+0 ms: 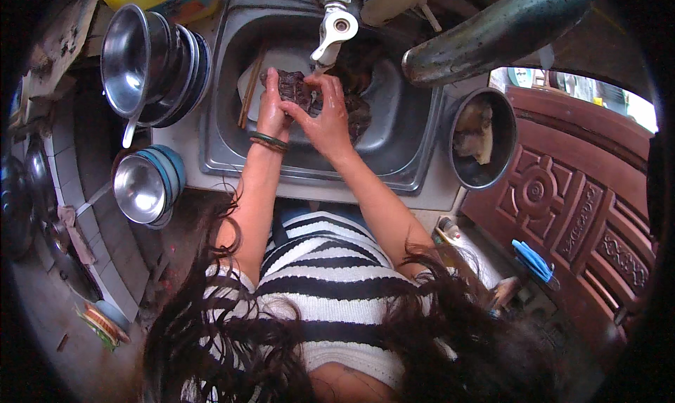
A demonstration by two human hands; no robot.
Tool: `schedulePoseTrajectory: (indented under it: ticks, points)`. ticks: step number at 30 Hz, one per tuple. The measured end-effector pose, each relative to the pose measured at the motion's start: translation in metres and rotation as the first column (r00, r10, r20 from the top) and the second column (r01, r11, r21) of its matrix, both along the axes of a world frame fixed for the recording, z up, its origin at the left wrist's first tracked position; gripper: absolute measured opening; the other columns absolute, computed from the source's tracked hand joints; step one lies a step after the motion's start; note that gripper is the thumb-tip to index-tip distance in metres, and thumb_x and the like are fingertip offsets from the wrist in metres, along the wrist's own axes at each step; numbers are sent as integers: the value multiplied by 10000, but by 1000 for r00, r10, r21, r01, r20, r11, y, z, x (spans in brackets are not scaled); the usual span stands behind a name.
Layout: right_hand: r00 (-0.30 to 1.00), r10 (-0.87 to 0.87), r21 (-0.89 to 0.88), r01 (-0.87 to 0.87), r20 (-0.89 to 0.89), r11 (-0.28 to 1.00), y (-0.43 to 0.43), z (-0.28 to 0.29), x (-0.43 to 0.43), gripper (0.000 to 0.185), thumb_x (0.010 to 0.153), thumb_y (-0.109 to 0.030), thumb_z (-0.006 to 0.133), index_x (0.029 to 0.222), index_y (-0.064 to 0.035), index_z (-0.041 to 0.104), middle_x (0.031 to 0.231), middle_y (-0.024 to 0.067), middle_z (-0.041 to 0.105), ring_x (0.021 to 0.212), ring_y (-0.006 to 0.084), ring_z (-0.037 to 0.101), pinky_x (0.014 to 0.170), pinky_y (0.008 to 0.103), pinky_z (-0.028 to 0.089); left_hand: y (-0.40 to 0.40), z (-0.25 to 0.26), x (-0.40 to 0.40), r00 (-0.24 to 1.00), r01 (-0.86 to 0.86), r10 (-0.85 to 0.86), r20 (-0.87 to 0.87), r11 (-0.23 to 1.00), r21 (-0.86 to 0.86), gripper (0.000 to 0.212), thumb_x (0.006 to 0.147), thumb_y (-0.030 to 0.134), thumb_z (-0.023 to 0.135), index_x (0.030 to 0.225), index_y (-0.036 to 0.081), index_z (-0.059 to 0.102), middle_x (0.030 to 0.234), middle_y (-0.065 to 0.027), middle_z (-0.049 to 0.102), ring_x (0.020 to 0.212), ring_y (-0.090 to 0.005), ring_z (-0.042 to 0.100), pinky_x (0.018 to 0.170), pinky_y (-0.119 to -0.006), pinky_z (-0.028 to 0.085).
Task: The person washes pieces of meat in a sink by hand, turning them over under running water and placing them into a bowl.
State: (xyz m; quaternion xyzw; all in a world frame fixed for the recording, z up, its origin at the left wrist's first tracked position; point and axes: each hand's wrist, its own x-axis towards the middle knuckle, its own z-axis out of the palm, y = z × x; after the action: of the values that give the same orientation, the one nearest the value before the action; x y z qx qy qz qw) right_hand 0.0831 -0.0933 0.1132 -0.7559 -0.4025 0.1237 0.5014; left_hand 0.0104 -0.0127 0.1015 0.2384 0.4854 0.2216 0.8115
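Observation:
Over a stainless steel sink (390,160), my left hand (272,110) is closed around a dark, wrinkled piece of food (294,89), perhaps dried meat. My right hand (329,116) touches its right side with thumb and fingers. Both hands look wet and are just below the tap (337,26). More dark pieces (360,119) lie in the sink, right of my hands and partly hidden. Behind my left hand are a pale dish (250,84) and wooden chopsticks (250,94) in the sink's left part.
Left of the sink stand stacked metal basins (126,60) and smaller bowls (140,187). A metal bowl (482,179) with pale chunks sits at the right. A large dark pipe (490,34) juts in from the upper right. A carved wooden panel (559,192) stands farther right.

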Motion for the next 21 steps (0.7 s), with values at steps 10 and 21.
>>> schedulePoseTrajectory:
  ticks: [10,21]
  points:
    - [911,117,138,-68,-394,988,12,-20,17,141,802,-65,674,922,-16,618,842,65,567,785,139,571,712,261,459,2,-18,-5,993,-67,67,98,998,-10,516,963,512,378,1073,45,568,992,-71,639,913,-170,621,806,-310,499]
    - [968,13,101,12,-251,995,12,-15,17,171,794,-112,697,893,7,625,819,57,573,756,128,567,707,259,457,-7,2,5,995,-4,12,94,996,-87,533,936,574,388,1068,90,570,971,-31,631,920,-165,612,795,-315,500]
